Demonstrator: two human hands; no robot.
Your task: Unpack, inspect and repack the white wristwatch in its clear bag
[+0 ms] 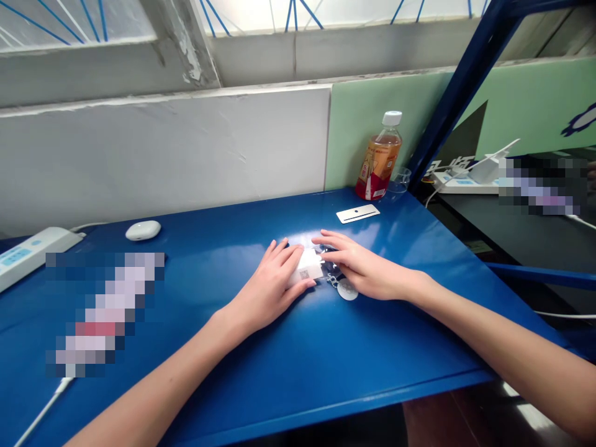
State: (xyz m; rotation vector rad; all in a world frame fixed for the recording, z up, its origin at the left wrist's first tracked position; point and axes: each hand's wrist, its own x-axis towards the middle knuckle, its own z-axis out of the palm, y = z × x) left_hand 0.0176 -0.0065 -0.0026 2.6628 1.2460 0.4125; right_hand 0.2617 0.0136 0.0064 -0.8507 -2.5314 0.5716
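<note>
A small white packet or box with a printed square code [304,273] lies on the blue table in front of me. My left hand [278,279] grips it from the left, fingers over its top and thumb along its near edge. From the right, my right hand [356,264] reaches to its edge with fingers stretched and spread; its thumb is mostly hidden. Beneath the right fingers show a small chain [332,279] and a round silvery tag [347,289]. Something shiny and clear lies around them, too indistinct to name.
A white earbud case [143,230], a power strip [35,253] and a blurred-out object with a cable [107,310] are at left. Behind my right hand lie a flat white card [358,213] and a drink bottle [379,158]. A blue post [459,87] rises at right.
</note>
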